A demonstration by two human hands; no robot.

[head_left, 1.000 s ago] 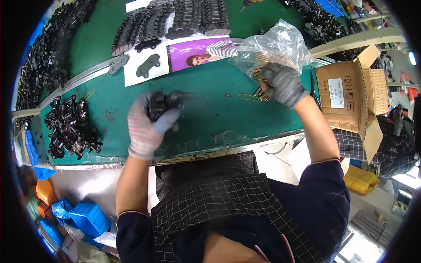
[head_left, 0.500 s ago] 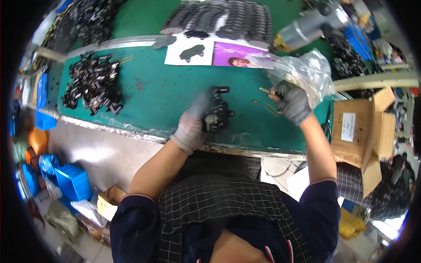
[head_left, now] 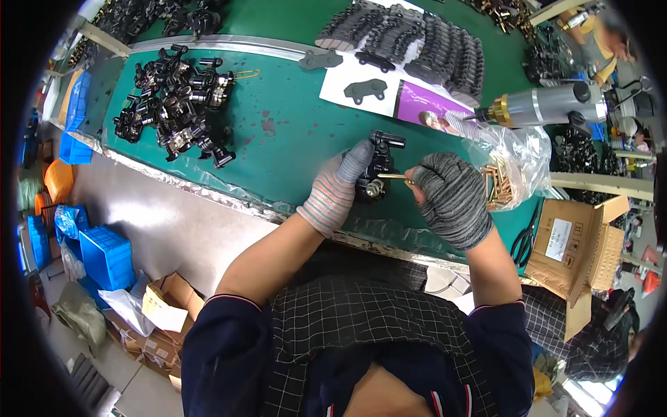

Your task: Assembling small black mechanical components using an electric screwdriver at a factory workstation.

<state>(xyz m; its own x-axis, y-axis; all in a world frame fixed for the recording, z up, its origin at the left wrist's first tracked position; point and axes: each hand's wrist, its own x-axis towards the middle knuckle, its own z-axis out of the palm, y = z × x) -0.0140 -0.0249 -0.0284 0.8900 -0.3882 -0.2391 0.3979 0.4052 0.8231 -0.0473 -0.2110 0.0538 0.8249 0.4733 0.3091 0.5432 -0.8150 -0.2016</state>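
Observation:
My left hand (head_left: 335,187), in a light striped glove, grips a black brake caliper (head_left: 379,164) standing on the green table near its front edge. In my right hand (head_left: 455,198), gloved in dark grey, a thin brass-coloured pin (head_left: 394,176) is pinched between thumb and fingers. The pin points left, its tip at the caliper's right side; whether it enters a hole I cannot tell. More such pins (head_left: 497,184) lie in a clear plastic bag (head_left: 533,149) just right of my right hand.
A heap of black calipers (head_left: 180,104) lies on the left. Rows of dark brake pads (head_left: 451,59) sit at the back, before them a purple printed sheet (head_left: 419,106). A grey power screwdriver (head_left: 545,106) extends from the right. Scissors (head_left: 526,242) and an opened cardboard box (head_left: 556,260) are at right.
My right hand has moved left from beside the plastic bag, bringing the pin to the caliper. My left hand still holds the caliper. The whole view has shifted and turned.

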